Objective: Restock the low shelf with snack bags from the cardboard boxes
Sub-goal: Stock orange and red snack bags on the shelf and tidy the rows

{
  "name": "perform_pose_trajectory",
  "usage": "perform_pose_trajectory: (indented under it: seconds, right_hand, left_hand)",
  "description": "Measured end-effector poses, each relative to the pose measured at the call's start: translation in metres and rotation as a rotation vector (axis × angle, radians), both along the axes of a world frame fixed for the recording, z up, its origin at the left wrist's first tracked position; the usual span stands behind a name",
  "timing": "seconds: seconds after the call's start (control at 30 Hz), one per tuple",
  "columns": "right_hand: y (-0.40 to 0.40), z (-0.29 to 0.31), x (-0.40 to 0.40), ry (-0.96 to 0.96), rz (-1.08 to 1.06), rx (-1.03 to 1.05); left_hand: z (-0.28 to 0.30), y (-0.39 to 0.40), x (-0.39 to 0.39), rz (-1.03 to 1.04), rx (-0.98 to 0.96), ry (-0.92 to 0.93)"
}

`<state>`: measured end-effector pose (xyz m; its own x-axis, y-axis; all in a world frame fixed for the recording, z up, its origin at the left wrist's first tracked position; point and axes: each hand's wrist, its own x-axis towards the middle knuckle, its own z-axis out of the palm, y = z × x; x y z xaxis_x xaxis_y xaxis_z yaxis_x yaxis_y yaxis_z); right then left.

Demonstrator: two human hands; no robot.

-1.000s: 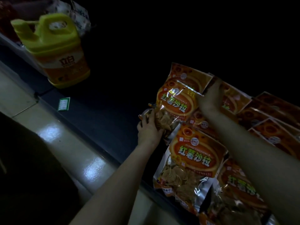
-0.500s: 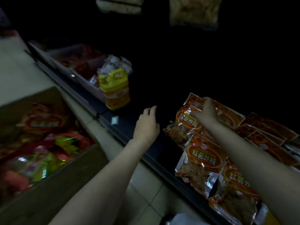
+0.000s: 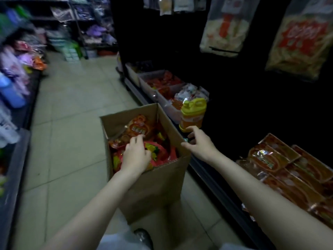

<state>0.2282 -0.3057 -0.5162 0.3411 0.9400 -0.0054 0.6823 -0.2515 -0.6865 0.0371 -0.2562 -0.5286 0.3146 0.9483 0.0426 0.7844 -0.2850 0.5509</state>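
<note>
Already the left hand [image 3: 136, 156] is down inside the cardboard box [image 3: 153, 188], its fingers [image 3: 137, 139] curled over the packets at the top of the pile; whether they have closed on one bag or only rest on several cannot be told from this angle. The right hand [image 3: 198, 144] hovers past the box's right rim, above the front edge of the low shelf [image 3: 221, 193], fingers spread and loosely bent, holding nothing.

The likeliest trouble is a poor grab. The packets look glossy and lie jumbled, so a pinch on one corner could drag a neighbour up and spill it onto the tiled floor [image 3: 72, 123]. A hard pull might also tip or slide the box, which stands free on the floor and has no hand steadying it. Dim light deep in the shelf makes a misplaced bag probable, and the yellow detergent jug [image 3: 193, 114] standing at the shelf's front edge beyond the right hand could be knocked by a sweeping arm.

As for contents, the box holds a heap of red, orange and yellow-green snack bags [image 3: 138, 129], well below its rim. On the shelf's right part, orange chip bags [image 3: 281, 165] lie overlapped in rows. Toward the shelf's far end, pale plastic bins [image 3: 153, 83] hold red packets and some white ones.
</note>
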Motion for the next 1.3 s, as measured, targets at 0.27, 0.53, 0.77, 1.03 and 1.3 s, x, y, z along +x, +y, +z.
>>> perform_pose_trajectory:
  seconds: [0.27,0.53,0.77,1.03,1.3]
  right_hand:
    - [0.107,-0.029,-0.04,-0.158,0.317,-0.089]
    - [0.223,-0.078,-0.083,0.165,0.052,0.086]
    - [0.235,-0.088,-0.079,-0.138,-0.062,0.039]
    - [0.182,0.004,-0.036,-0.07,0.21,0.484]
    - [0.104,0.096,0.001,-0.125,0.374,0.586]
  left_hand:
    - [-0.022,0.071,-0.048,0.065,0.136,0.249]
    - [-0.039,0.09,-0.068,0.152,0.121,0.067]
    - [-0.044,0.09,-0.064,0.109,0.161,0.097]
    - [-0.023,0.093,-0.057,0.226,0.088,0.046]
    - [0.036,0.086,-0.011,0.046,0.066,-0.187]
